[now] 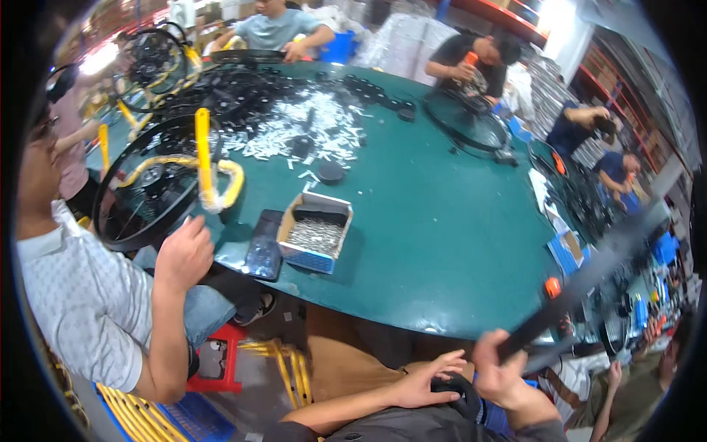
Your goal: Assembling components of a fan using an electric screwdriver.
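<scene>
Through my remote feed I see a broad, smooth green tabletop (434,236) with a curved edge filling the middle of the frame, and grey floor (276,328) below it at lower left, where a red plastic stool (213,384) stands. Along the upper right I make out orange-red metal shelving (508,15) holding brown cartons (600,75), while bright white lights (557,20) glare at upper left and upper right.

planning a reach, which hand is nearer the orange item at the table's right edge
Right: the right hand, holding a dark bar, is below and left of the orange item; the left hand is farther left.
</scene>
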Available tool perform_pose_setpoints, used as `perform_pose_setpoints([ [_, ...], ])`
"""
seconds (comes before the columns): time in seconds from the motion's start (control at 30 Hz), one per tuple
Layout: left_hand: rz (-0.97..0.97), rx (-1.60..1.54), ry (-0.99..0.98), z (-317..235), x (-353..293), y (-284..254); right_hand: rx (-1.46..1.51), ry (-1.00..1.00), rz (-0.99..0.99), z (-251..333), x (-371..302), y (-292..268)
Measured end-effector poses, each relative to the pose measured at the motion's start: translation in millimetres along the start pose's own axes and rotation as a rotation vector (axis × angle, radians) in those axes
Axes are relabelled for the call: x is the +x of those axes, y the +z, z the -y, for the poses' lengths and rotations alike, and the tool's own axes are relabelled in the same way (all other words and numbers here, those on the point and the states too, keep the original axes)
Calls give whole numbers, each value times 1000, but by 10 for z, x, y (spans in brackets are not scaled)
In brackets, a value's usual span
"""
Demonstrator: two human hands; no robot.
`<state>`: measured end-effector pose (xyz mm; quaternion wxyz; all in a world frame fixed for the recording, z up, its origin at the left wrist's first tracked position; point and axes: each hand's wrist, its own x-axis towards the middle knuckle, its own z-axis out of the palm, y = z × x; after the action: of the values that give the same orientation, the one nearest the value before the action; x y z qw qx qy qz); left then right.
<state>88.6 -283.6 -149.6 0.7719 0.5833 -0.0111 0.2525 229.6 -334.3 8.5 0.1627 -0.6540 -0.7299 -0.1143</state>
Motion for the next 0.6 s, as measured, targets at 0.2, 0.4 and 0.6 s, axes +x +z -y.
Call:
perform_pose_setpoints([
  [0.2, -76, -151, -132, 113, -130, -35, 566, 321, 271, 345, 837, 631],
  [0.4, -71, -237, -233, 33, -93, -204, 307, 46, 98, 202, 804, 673],
  [0.6, -85, -570, -270, -33, 8, -319, 466, 158, -275, -548, 109, 250],
])
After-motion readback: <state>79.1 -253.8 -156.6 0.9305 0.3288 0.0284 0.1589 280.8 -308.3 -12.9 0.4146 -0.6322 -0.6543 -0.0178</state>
